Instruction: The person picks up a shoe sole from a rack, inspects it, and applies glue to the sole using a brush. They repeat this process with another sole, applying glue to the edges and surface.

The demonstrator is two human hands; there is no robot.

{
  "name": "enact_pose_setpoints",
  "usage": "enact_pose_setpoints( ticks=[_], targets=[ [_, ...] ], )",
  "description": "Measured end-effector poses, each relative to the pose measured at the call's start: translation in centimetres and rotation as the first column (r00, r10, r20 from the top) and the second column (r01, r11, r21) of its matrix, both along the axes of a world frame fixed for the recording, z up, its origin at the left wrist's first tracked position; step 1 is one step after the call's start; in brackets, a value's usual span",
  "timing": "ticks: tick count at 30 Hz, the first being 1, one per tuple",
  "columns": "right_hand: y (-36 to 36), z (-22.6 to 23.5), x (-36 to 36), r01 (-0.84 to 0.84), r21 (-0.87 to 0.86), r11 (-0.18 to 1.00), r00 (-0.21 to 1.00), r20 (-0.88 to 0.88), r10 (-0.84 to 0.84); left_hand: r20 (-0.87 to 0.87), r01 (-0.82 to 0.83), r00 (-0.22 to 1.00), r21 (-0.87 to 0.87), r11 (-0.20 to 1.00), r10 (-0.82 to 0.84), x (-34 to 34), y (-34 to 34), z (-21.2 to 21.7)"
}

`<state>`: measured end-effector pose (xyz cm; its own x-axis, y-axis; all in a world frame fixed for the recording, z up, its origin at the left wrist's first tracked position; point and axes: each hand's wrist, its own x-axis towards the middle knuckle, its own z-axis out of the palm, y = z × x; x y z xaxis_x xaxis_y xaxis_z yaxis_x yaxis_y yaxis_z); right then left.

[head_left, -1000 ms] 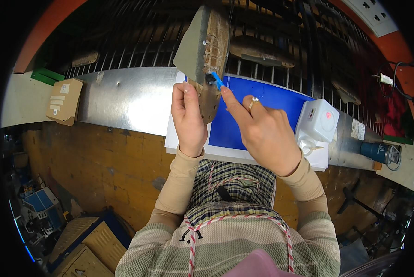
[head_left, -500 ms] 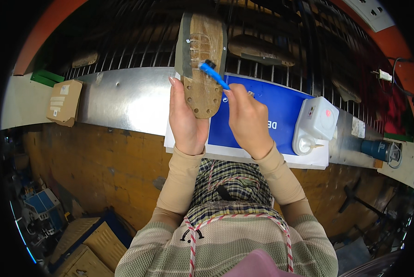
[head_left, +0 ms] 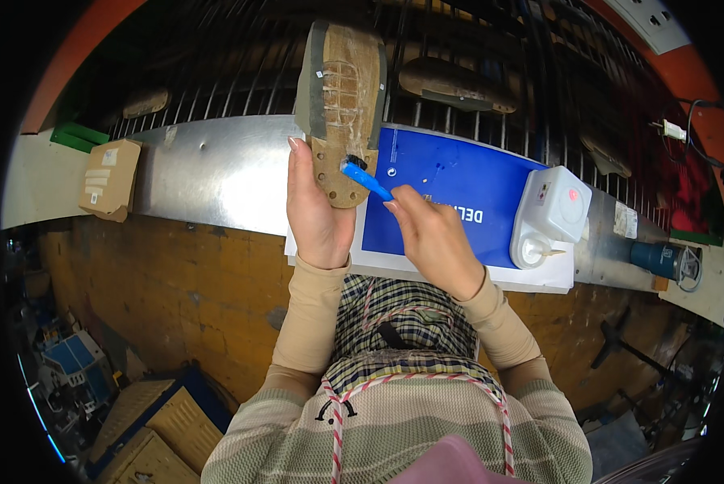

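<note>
My left hand (head_left: pixel 319 208) grips a brown shoe sole (head_left: pixel 347 89) near its heel end, holding it up with its underside facing me. Grey edging runs along the sole's sides, a ribbed patch sits in its middle, and small round holes ring the heel. Between the fingers and thumb of my right hand (head_left: pixel 436 238) is a small blue-handled brush (head_left: pixel 366 181). Its dark bristles touch the heel area among the holes. Beneath my hands lies a flat blue box lid (head_left: pixel 450 194) on white paper.
At the right stands a white plastic bottle (head_left: pixel 557 206) with a nozzle container beside it, then a blue tumbler (head_left: pixel 656 260). A cardboard box (head_left: pixel 112 179) is on the metal ledge (head_left: pixel 216 173) at left. More shoe pieces (head_left: pixel 456 85) rest on the barred rack behind.
The brush has moved down the sole from the ribbed middle to the heel, my right hand coming nearer with it. My left hand and the sole have shifted slightly left.
</note>
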<state>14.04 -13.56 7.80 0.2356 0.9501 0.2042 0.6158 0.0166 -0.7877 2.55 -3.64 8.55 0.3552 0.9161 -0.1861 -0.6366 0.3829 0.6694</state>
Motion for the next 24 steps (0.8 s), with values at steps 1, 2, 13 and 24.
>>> enact_pose_setpoints(
  ticks=[1, 2, 13, 24],
  targets=[
    [-0.3, 0.5, 0.5, -0.012, -0.013, 1.0, 0.999, -0.038, 0.011, -0.004, 0.003, 1.0, 0.016, 1.0, -0.003, 0.0, 0.0, 0.1],
    [-0.6, 1.0, 1.0, -0.026, -0.027, 0.999, 0.997, -0.078, 0.024, -0.008, 0.004, 1.0, 0.03, 1.0, -0.004, 0.0, 0.0, 0.3],
    [1.9, 4.6, 2.2, 0.068, 0.293, 0.954, 0.795, 0.562, -0.229, -0.133, -0.198, 0.966, 0.168, 0.966, 0.221, 1.6, -1.6, 1.1],
    [1.7, 8.4, 3.1, -0.261, 0.15, 0.953, 0.615, 0.787, 0.044, -0.244, -0.053, 0.963, 0.242, 0.969, 0.114, -0.2, -0.1, 1.4]
  ],
)
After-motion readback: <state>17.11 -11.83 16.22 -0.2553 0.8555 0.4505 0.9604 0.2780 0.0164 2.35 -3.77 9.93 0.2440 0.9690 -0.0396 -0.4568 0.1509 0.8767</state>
